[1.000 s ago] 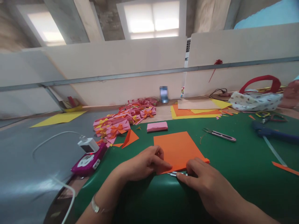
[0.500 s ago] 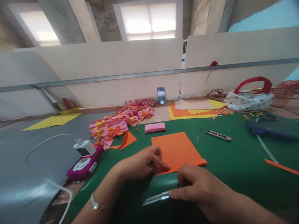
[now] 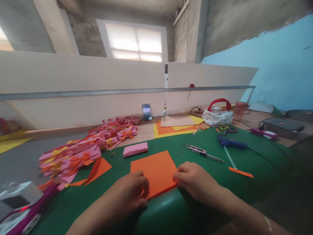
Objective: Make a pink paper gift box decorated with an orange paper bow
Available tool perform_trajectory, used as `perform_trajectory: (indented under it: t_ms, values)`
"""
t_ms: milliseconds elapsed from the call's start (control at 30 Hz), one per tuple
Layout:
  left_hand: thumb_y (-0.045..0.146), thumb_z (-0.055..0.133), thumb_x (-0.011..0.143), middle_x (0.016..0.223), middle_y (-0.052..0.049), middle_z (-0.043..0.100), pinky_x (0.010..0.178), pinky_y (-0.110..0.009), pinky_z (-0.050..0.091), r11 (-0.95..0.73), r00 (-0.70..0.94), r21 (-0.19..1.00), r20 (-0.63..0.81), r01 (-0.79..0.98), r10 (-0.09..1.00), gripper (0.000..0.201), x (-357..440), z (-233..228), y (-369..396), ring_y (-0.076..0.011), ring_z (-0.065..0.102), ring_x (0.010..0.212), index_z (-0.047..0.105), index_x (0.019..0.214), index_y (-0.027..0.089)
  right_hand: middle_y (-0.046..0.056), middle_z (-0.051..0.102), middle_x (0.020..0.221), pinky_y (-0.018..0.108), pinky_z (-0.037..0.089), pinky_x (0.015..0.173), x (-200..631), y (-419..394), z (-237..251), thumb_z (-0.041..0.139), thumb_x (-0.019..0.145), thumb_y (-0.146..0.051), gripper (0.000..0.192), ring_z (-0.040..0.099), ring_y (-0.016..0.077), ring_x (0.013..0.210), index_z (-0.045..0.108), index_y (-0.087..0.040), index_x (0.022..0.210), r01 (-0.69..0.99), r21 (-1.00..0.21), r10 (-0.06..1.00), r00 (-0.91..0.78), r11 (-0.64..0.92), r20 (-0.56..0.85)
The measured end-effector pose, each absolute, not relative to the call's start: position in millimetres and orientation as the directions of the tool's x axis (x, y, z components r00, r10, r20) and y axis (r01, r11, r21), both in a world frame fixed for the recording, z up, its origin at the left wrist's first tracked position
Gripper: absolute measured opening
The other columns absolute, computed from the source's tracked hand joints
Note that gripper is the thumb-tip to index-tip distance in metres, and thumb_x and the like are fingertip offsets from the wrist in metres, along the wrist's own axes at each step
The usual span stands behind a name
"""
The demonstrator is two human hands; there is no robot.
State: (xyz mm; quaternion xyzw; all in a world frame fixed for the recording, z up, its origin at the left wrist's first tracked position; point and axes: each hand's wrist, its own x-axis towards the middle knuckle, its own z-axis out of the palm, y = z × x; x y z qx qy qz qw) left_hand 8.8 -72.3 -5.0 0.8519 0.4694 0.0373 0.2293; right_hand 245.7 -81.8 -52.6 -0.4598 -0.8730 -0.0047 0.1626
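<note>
A person sits at a desk (image 3: pixel 256 163) with a green mat on it. Both hands rest on the near edge of an orange paper sheet (image 3: pixel 153 169), which lies flat in the middle of the mat, close to the person. The left hand (image 3: pixel 127 197) presses on the near left corner with its fingers curled down on the paper. The right hand (image 3: pixel 193 181) pinches the near right corner between its fingers. It looks like the paper is being lined up or made ready to fold, so the next move would need both hands to hold it steady. A pink block (image 3: pixel 135 149) lies just behind the sheet. A pile of pink and orange paper bows (image 3: pixel 80 148) sits far left. A small cutter (image 3: pixel 201 152) and a blue glue gun (image 3: pixel 231 143) lie to the right.
</note>
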Motion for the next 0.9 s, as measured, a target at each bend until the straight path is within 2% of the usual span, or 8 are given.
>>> perform_trajectory:
  t_ms: [67, 200, 300, 367, 433, 533, 667, 900]
  values:
    - [0.016, 0.044, 0.063, 0.074, 0.001, 0.057, 0.058, -0.021, 0.036, -0.429, 0.516, 0.399, -0.138, 0.81, 0.845, 0.018, 13.7, -7.8, -71.7, -0.013, 0.051, 0.066, 0.06, 0.071, 0.02, 0.001, 0.061, 0.074, 0.025, 0.036, 0.063, 242.4, -78.3, -55.4, 0.052, 0.079, -0.017, 0.014, 0.053, 0.0147, 0.072, 0.064, -0.021, 0.072, 0.806, -0.137, 0.801, -0.524, 0.576, 0.288]
    - [0.018, 0.041, 0.065, 0.066, 0.001, 0.057, 0.054, -0.022, 0.037, -0.423, 0.478, 0.338, -0.1, 0.841, 0.872, 0.017, 16.4, -16.8, -62.1, -0.0136, 0.051, 0.061, 0.057, 0.06, 0.02, 0.001, 0.058, 0.07, 0.022, 0.033, 0.056, 255.1, -81.8, -57.0, 0.048, 0.078, -0.011, 0.018, 0.052, 0.0128, 0.067, 0.061, -0.019, 0.068, 0.819, -0.199, 0.829, -0.473, 0.539, 0.299]
    - [0.032, 0.046, 0.071, 0.087, -0.003, 0.062, 0.071, -0.028, 0.044, -0.466, 0.441, 0.427, 0.162, 0.775, 0.883, 0.02, 18.9, -19.5, -57.3, -0.0192, 0.057, 0.081, 0.063, 0.075, 0.023, 0.0, 0.059, 0.069, 0.022, 0.034, 0.056, 265.5, -94.3, -54.1, 0.047, 0.079, -0.011, 0.016, 0.053, 0.0124, 0.065, 0.058, -0.018, 0.069, 0.829, -0.332, 0.877, -0.34, 0.45, 0.338]
    - [0.044, 0.051, 0.071, 0.109, -0.007, 0.057, 0.083, -0.035, 0.043, -0.337, 0.125, 0.549, 0.387, 0.765, 0.914, 0.037, 26.9, -22.7, -61.5, -0.0246, 0.055, 0.098, 0.059, 0.1, 0.022, -0.001, 0.061, 0.07, 0.021, 0.035, 0.057, 268.8, -103.8, -53.8, 0.046, 0.08, -0.012, 0.016, 0.054, 0.0123, 0.064, 0.058, -0.019, 0.072, 0.803, -0.447, 0.899, -0.234, 0.394, 0.37]
    - [0.052, 0.053, 0.068, 0.109, -0.011, 0.058, 0.079, -0.037, 0.047, -0.146, -0.195, 0.743, 0.351, 0.653, 0.916, 0.055, 42.4, -30.5, -71.6, -0.0263, 0.058, 0.093, 0.053, 0.11, 0.017, -0.001, 0.062, 0.07, 0.022, 0.036, 0.058, 267.5, -112.8, -57.2, 0.045, 0.082, -0.014, 0.016, 0.055, 0.0125, 0.064, 0.058, -0.02, 0.073, 0.767, -0.528, 0.902, -0.149, 0.365, 0.405]
    - [0.051, 0.058, 0.064, 0.091, -0.01, 0.065, 0.07, -0.035, 0.051, -0.051, -0.013, 0.95, 0.057, 0.307, 0.998, 0.056, 74.2, -47.0, -90.7, -0.0247, 0.063, 0.08, 0.055, 0.105, 0.013, 0.001, 0.062, 0.066, 0.023, 0.037, 0.057, 257.8, -124.9, -69.1, 0.044, 0.082, -0.016, 0.018, 0.056, 0.0138, 0.061, 0.059, -0.019, 0.073, 0.745, -0.541, 0.856, -0.08, 0.391, 0.51]
    - [0.038, 0.062, 0.066, 0.08, -0.005, 0.069, 0.069, -0.03, 0.051, -0.032, 0.14, 0.996, 0.019, 0.088, 0.99, 0.036, 104.8, -53.4, -104.9, -0.0219, 0.064, 0.077, 0.06, 0.095, 0.016, 0.002, 0.063, 0.065, 0.023, 0.037, 0.053, 241.6, -136.8, -84.0, 0.042, 0.082, -0.018, 0.018, 0.058, 0.0143, 0.057, 0.059, -0.02, 0.078, 0.685, -0.578, 0.809, -0.029, 0.444, 0.587]
    - [0.034, 0.063, 0.066, 0.089, -0.007, 0.068, 0.068, -0.03, 0.051, 0.047, 0.282, 0.997, -0.064, 0.066, 0.957, 0.035, 103.9, -46.7, -100.6, -0.0232, 0.063, 0.085, 0.062, 0.096, 0.016, -0.005, 0.051, 0.049, 0.019, 0.035, 0.042, 235.3, -141.6, -79.3, 0.044, 0.081, -0.027, 0.008, 0.05, 0.0114, 0.043, 0.049, -0.02, 0.078, 0.408, -0.886, 0.967, 0.026, 0.22, 0.252]
